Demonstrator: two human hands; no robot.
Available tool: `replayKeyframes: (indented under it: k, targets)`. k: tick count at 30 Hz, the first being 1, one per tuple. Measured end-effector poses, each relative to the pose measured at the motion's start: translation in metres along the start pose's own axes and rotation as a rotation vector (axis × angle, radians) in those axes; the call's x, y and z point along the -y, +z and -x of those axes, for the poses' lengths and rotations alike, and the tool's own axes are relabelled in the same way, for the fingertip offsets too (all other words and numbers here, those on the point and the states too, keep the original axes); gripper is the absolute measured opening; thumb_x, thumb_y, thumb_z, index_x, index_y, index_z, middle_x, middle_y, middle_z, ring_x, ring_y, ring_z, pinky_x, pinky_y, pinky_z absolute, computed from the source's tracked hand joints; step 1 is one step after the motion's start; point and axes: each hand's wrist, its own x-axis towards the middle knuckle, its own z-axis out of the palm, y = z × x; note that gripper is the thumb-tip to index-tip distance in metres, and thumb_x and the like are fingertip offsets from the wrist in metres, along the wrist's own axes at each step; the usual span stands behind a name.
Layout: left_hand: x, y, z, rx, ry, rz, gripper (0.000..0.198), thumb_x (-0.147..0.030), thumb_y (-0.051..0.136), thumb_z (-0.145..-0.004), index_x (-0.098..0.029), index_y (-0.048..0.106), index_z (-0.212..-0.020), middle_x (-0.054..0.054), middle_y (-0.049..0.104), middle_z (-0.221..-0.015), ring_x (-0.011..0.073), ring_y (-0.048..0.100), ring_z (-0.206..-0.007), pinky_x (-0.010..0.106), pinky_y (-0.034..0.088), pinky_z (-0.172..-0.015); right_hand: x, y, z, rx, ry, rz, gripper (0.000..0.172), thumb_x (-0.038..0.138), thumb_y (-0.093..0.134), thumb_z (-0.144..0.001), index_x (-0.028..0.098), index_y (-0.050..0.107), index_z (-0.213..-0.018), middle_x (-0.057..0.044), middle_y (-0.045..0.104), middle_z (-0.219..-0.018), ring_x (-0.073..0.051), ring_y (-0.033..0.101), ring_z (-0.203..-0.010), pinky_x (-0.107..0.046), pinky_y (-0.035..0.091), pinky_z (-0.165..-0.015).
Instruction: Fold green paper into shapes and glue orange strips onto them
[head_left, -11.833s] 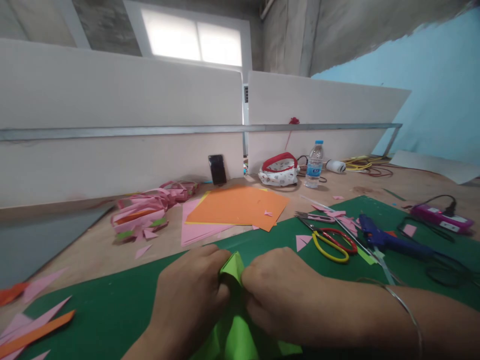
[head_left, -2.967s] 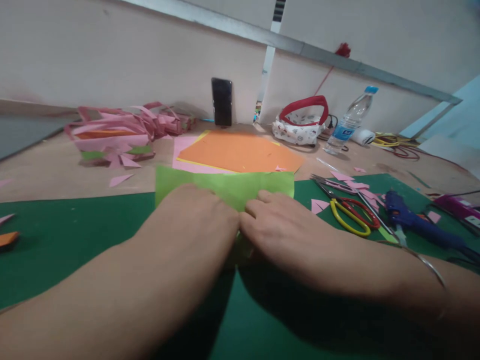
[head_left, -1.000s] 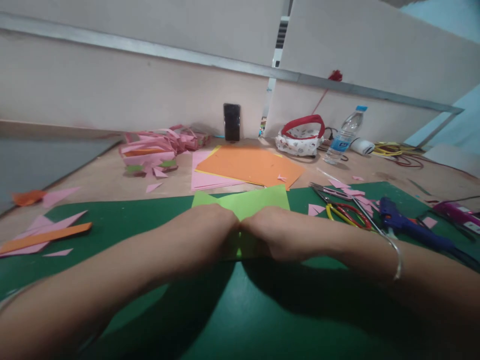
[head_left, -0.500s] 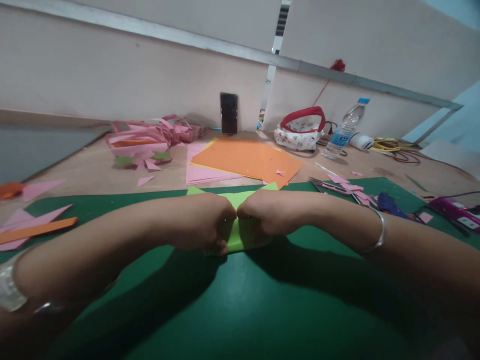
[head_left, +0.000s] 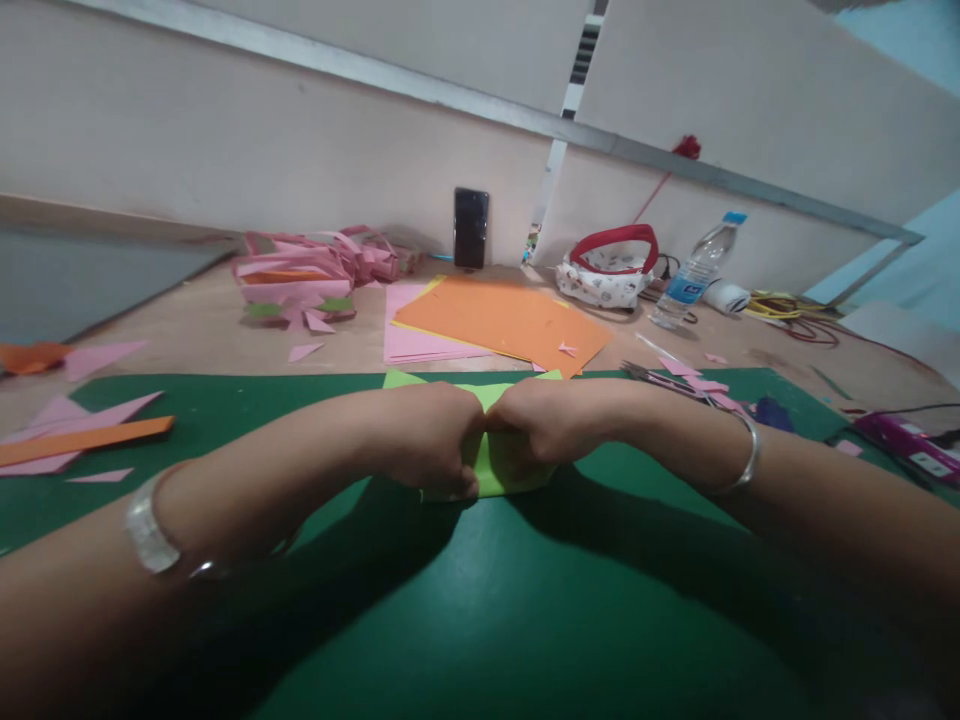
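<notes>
A light green sheet of paper [head_left: 491,475] lies partly folded on the dark green mat [head_left: 480,610]. My left hand [head_left: 439,437] is curled over its left half, thumb low near the front edge. Over the right half is my right hand [head_left: 541,422], its fingers bent down onto the paper. The knuckles of both hands nearly meet at the middle. Two pointed corners of the paper show behind the wrists. Most fingertips are hidden beneath the hands.
Orange card [head_left: 510,318] and pink sheets [head_left: 401,335] lie behind the mat. A phone [head_left: 471,228] leans on the wall. Scissors [head_left: 667,382], a water bottle [head_left: 697,270] and a white pouch [head_left: 606,280] are to the right. Pink scraps [head_left: 75,430] lie left.
The view has shifted slightly, so most things appear a little further right. Both hands stay closed on the green paper in nearly the same pose.
</notes>
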Motion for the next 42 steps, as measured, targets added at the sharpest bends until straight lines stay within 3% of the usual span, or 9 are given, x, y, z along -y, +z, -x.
replayKeyframes:
  k: [4,10,14,18,26,29,33,37,42]
  targets:
    - [0.001,0.006,-0.001,0.0,-0.002,-0.052,0.028,-0.044,0.058,-0.084,-0.016,0.061,-0.083,-0.004,0.06,-0.069,0.0107,0.056,-0.06,0.028,0.047,-0.059,0.004,0.002,0.001,-0.025,-0.045,-0.029,0.032,0.031,0.066,-0.072,0.012,0.065,-0.098,-0.004,0.064,-0.073,-0.014,0.052,-0.058,-0.023,0.036,-0.046]
    - [0.0,0.012,-0.01,-0.055,-0.063,-0.038,0.024,-0.041,0.066,-0.072,-0.019,0.058,-0.068,-0.006,0.052,-0.056,0.0117,0.05,-0.051,0.027,0.039,-0.05,0.019,0.013,-0.004,-0.074,0.116,-0.065,0.013,0.023,0.068,-0.069,0.013,0.069,-0.077,-0.001,0.06,-0.062,-0.011,0.046,-0.049,-0.023,0.031,-0.043]
    - [0.0,0.011,-0.01,-0.083,-0.049,-0.007,0.02,-0.035,0.066,-0.068,-0.02,0.055,-0.06,-0.008,0.046,-0.048,0.0095,0.042,-0.044,0.025,0.034,-0.045,0.015,0.015,-0.005,-0.101,0.143,-0.055,0.017,0.021,0.068,-0.069,0.011,0.069,-0.082,-0.001,0.061,-0.064,-0.012,0.048,-0.052,-0.024,0.032,-0.046]
    - [0.002,0.008,-0.004,-0.026,-0.013,0.094,0.012,-0.024,0.071,-0.055,-0.021,0.059,-0.056,-0.004,0.055,-0.047,0.0133,0.051,-0.043,0.024,0.033,-0.04,0.001,0.007,0.003,-0.041,-0.054,-0.095,0.037,0.027,0.075,-0.065,0.015,0.065,-0.099,-0.001,0.065,-0.078,-0.013,0.055,-0.064,-0.02,0.037,-0.05]
    - [-0.001,0.015,-0.004,-0.112,-0.045,0.119,0.009,-0.012,0.064,-0.047,-0.02,0.061,-0.049,-0.001,0.053,-0.042,0.0169,0.051,-0.039,0.026,0.031,-0.038,0.017,0.014,0.013,-0.093,0.038,-0.064,0.026,0.001,0.065,-0.067,0.015,0.066,-0.089,-0.001,0.064,-0.071,-0.011,0.05,-0.054,-0.023,0.031,-0.045]
    - [-0.001,0.015,0.007,-0.264,-0.002,0.073,0.011,-0.015,0.065,-0.05,-0.022,0.065,-0.059,0.0,0.06,-0.051,0.02,0.056,-0.049,0.029,0.035,-0.047,0.02,0.02,0.022,-0.182,0.011,-0.035,0.024,0.003,0.064,-0.069,0.016,0.063,-0.088,-0.001,0.064,-0.074,-0.011,0.049,-0.056,-0.023,0.028,-0.045]
    - [0.002,0.008,0.042,-0.663,-0.012,0.029,0.036,-0.04,0.064,-0.069,-0.023,0.059,-0.1,0.007,0.064,-0.104,0.0281,0.055,-0.098,0.037,0.039,-0.081,0.02,0.029,0.037,-0.436,0.045,0.018,0.005,0.014,0.058,-0.078,0.016,0.057,-0.082,-0.002,0.062,-0.074,-0.012,0.049,-0.06,-0.022,0.028,-0.049]
    - [0.008,0.015,0.073,-0.939,-0.391,0.708,0.016,-0.038,0.049,-0.082,-0.023,0.048,-0.088,0.003,0.054,-0.101,0.0287,0.045,-0.105,0.036,0.027,-0.092,0.026,0.042,0.042,-0.685,0.123,0.095,0.016,0.001,0.047,-0.077,0.014,0.056,-0.077,-0.004,0.059,-0.072,-0.013,0.045,-0.061,-0.026,0.026,-0.053]
    - [0.009,0.037,0.067,-0.604,-0.247,1.337,0.027,-0.03,0.049,-0.082,-0.021,0.049,-0.108,0.006,0.062,-0.108,0.021,0.059,-0.097,0.034,0.046,-0.087,0.027,0.057,0.034,-0.934,0.047,0.247,0.022,-0.002,0.043,-0.076,0.015,0.057,-0.072,-0.005,0.053,-0.068,-0.016,0.04,-0.061,-0.03,0.024,-0.054]
